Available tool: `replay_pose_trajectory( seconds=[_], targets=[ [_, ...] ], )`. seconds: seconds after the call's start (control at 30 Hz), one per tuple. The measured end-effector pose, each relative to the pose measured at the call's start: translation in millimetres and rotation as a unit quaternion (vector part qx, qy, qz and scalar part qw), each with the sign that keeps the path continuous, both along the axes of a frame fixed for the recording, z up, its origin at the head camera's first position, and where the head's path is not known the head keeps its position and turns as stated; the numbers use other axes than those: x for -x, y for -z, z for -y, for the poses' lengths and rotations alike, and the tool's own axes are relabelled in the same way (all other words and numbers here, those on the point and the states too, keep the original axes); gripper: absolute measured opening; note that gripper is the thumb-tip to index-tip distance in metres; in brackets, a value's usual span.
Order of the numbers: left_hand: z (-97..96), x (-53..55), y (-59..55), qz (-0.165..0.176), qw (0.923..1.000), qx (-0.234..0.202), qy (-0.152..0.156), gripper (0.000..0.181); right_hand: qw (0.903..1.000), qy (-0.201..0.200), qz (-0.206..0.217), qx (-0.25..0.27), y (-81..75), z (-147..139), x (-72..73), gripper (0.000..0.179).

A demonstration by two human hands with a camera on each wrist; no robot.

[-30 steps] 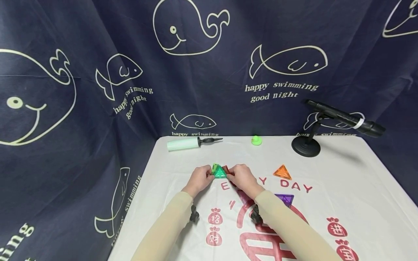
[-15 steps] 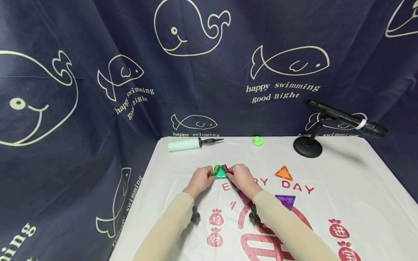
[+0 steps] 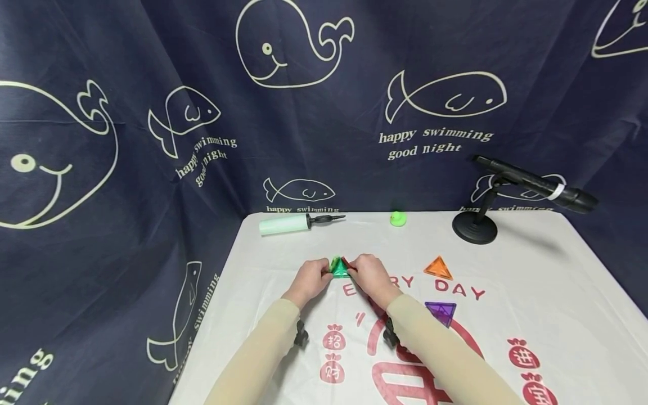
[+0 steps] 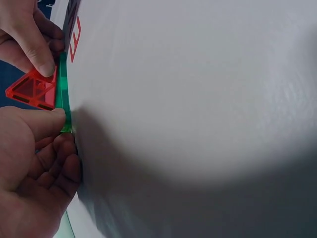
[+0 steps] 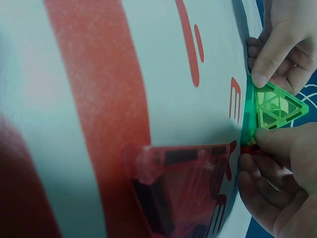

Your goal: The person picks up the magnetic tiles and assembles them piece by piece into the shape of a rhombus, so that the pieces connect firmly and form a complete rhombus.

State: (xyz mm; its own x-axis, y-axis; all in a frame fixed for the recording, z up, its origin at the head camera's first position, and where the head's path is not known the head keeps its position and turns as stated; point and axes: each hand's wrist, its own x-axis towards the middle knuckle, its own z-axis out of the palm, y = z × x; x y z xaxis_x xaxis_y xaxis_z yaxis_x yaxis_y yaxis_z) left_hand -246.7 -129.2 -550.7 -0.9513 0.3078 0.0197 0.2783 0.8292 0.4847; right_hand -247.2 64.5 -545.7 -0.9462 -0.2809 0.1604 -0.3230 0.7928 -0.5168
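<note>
In the head view a green triangular magnetic tile (image 3: 340, 270) stands between both hands. My left hand (image 3: 307, 279) pinches its left corner, where a yellow-green triangular tile (image 5: 281, 105) adjoins it. My right hand (image 3: 373, 277) pinches the right side, with thumb and fingers at the green tile and a red triangular tile (image 4: 33, 90). The red tile leans beside the green one, its lower part hidden by the fingers in the head view. In the right wrist view, a pinkish-red tile (image 5: 183, 186) lies close to the camera, beneath the right forearm.
An orange triangular tile (image 3: 438, 268) and a purple triangular tile (image 3: 441, 313) lie to the right. At the back are a mint hand pump (image 3: 286, 224), a green rubber duck (image 3: 397, 219) and a black microphone on a stand (image 3: 476, 226). Dark curtains (image 3: 324, 135) rise behind the table.
My right hand has shifted slightly left, and the red tile has tilted in toward the green tile. More of the purple tile shows beside the right sleeve. My left hand stays nearly still.
</note>
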Motion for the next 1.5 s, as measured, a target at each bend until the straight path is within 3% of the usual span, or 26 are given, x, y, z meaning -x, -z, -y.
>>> replay_pose_trajectory(
  seconds=[0.5,0.83,1.2,1.37,1.5],
  targets=[
    [-1.9,-0.4,3.0,-0.01,0.9998,0.015,0.006,0.02,0.9979,0.0,-0.041,-0.05,2.7,3.7,-3.2,0.008],
    [-2.3,-4.4,4.8,-0.024,0.9995,-0.011,-0.018,0.014,0.9997,0.009,-0.018,-0.012,3.2,1.1,-5.8,0.009],
    [-5.0,-9.9,5.3,-0.032,0.9984,-0.013,-0.044,0.012,0.9999,0.011,-0.013,-0.001,2.4,-5.2,-10.4,0.027],
    [-6.8,-15.0,3.4,-0.068,0.9963,-0.026,-0.046,0.026,0.9996,0.015,-0.023,-0.005,-2.6,-20.0,-14.5,0.029],
    [-10.2,-18.8,3.2,-0.104,0.9936,-0.03,-0.032,0.025,0.9992,0.027,-0.027,-0.006,-3.6,-39.9,-14.0,0.025]
  ],
)
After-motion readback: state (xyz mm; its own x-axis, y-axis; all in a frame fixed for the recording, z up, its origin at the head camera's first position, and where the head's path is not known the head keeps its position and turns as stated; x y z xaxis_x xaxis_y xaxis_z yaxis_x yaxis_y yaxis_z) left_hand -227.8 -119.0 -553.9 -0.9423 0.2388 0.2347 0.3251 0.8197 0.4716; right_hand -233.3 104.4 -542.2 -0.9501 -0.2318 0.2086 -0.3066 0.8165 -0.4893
